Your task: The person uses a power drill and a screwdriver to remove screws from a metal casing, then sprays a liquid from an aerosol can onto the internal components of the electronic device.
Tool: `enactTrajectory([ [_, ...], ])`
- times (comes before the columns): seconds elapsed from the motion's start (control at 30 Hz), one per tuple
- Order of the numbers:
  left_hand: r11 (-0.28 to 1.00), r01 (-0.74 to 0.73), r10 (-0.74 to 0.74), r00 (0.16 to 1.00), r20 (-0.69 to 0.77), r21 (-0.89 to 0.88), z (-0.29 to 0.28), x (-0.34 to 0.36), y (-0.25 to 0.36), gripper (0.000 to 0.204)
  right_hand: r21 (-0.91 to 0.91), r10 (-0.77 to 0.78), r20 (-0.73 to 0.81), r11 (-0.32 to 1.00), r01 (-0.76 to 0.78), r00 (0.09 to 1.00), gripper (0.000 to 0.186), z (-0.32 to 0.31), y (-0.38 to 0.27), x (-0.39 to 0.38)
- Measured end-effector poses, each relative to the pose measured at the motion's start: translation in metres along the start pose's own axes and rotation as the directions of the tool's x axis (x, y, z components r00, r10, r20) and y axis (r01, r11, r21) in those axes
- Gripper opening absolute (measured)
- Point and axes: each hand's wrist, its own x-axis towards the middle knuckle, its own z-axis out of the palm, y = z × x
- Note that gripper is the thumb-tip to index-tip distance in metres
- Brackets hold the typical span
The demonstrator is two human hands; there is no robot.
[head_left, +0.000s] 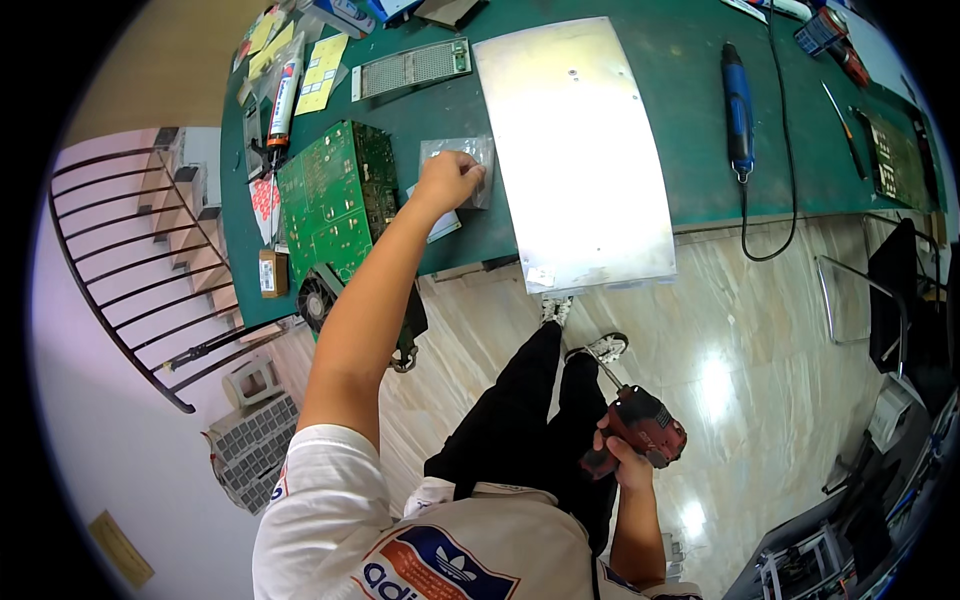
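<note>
My left hand reaches over the bench to a clear plastic bag, its fingers curled together at the bag. What they pinch, if anything, is hidden or too small to name. Held low at my right side, a red and black cordless drill with a long bit is in the grip of my right hand. A large pale metal panel lies just right of the bag, overhanging the front edge. To the left of the bag stands a green circuit board assembly with a black fan.
The green bench also bears a blue corded screwdriver, a sealant tube, a perforated metal plate, a small brown box and another board. A metal-framed chair stands at right, a railing at left.
</note>
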Motion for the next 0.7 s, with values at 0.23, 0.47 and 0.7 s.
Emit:
enactTrajectory([
  [0.23, 0.997, -0.017, 0.018, 1.000, 0.006, -0.078, 0.006, 0.010, 0.007, 0.035, 0.022, -0.024, -0.029, 0.999, 0.025, 0.999, 0.067, 0.004, -0.007, 0.004],
  [0.47, 0.997, 0.054, -0.053, 0.998, 0.020, -0.060, 0.012, 0.016, 0.001, 0.041, 0.007, -0.038, -0.051, 0.999, 0.038, 0.998, 0.070, 0.004, -0.005, 0.000],
  [0.7, 0.995, -0.033, 0.044, 0.993, 0.109, -0.098, 0.017, 0.000, -0.012, 0.030, 0.010, -0.069, -0.039, 0.998, 0.069, 0.997, 0.067, 0.004, -0.004, 0.006],
])
